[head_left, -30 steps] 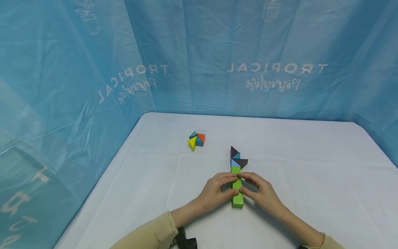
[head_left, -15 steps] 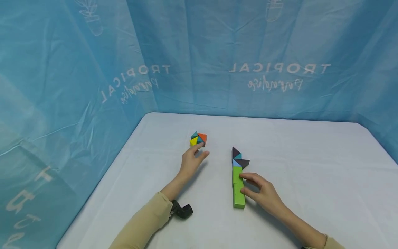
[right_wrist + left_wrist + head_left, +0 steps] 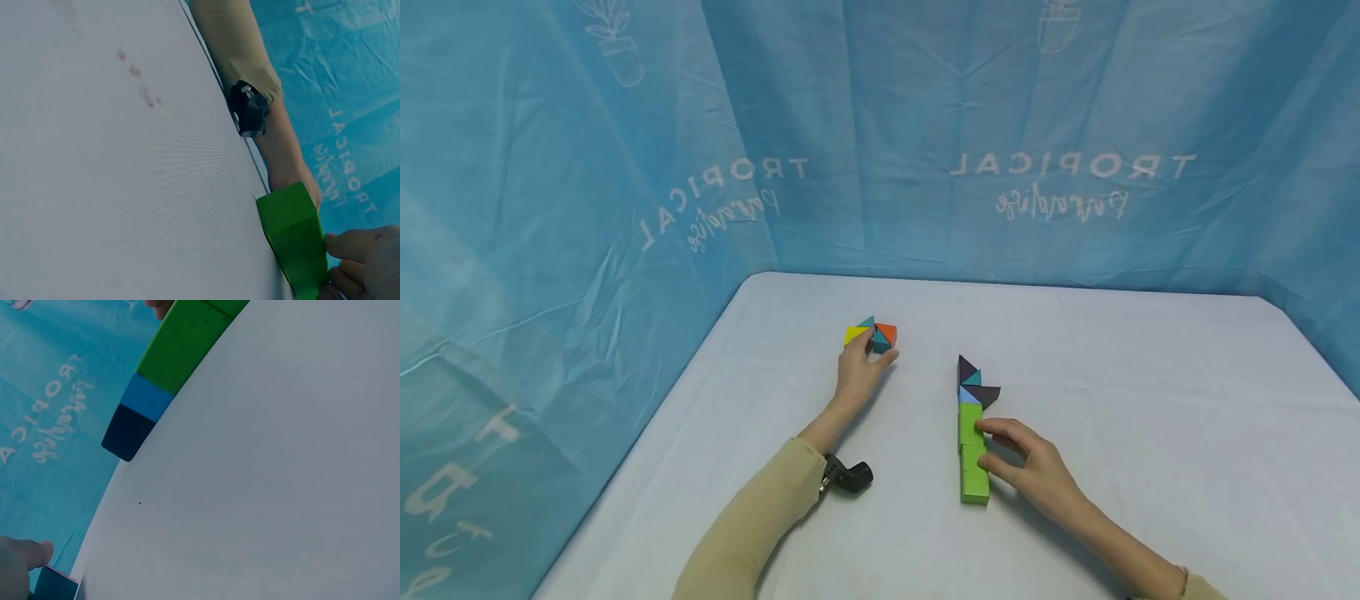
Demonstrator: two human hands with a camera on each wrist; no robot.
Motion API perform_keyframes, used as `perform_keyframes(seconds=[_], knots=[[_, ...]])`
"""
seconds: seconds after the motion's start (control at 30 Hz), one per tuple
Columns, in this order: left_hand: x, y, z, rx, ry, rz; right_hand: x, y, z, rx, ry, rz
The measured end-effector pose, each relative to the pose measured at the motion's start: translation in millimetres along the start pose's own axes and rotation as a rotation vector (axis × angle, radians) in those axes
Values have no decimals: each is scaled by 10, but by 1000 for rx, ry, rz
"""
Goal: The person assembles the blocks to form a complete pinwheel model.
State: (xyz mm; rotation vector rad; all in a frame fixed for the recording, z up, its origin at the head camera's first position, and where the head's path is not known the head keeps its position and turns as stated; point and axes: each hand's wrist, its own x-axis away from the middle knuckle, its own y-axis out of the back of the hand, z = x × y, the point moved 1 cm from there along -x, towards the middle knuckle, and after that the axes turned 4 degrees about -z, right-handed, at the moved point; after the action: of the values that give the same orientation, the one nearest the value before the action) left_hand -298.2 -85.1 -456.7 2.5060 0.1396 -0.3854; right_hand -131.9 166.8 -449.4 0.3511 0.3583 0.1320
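Two green blocks [image 3: 974, 475] lie end to end on the table, with a small light-blue triangular block [image 3: 969, 395], dark triangular blocks [image 3: 982, 395] and a teal triangle [image 3: 973, 378] continuing the row away from me. My right hand [image 3: 1037, 467] rests its thumb and forefinger tips against the right side of the green blocks, fingers loosely bent. At the far-left cluster, my left hand [image 3: 859, 371] touches the yellow block [image 3: 856, 333] with its fingers. Its thumb is by the teal block [image 3: 881, 342] and the orange block [image 3: 887, 332]; another teal piece [image 3: 868, 321] sits behind.
A white cloth covers the table [image 3: 1120, 375]. Blue printed curtains [image 3: 880, 225] hang behind it and along the left side. A black wrist camera [image 3: 850, 477] juts from the left sleeve [image 3: 756, 517].
My left hand has left the green blocks and reached forward-left to the cluster. The yellow block has turned and shifted left. My right hand stays beside the green blocks.
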Motion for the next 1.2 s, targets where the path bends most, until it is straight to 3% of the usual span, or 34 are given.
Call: perform_keyframes(seconds=[0.3, 0.7, 0.87, 1.07, 1.2], knots=[[-87, -70, 33, -67, -12, -62, 17, -18, -81, -11, 20, -3], [-48, -20, 7, -73, -35, -79, 8, -15, -50, -13, 1, -1], [-26, 20, 32, -73, -22, -89, 7, -23, 91, -11, 20, -4], [8, 91, 50, -139, -61, -98, 0, -5, 294, -9, 23, -2], [29, 137, 73, -124, -74, -86, -1, 3, 313, -10, 30, -6]])
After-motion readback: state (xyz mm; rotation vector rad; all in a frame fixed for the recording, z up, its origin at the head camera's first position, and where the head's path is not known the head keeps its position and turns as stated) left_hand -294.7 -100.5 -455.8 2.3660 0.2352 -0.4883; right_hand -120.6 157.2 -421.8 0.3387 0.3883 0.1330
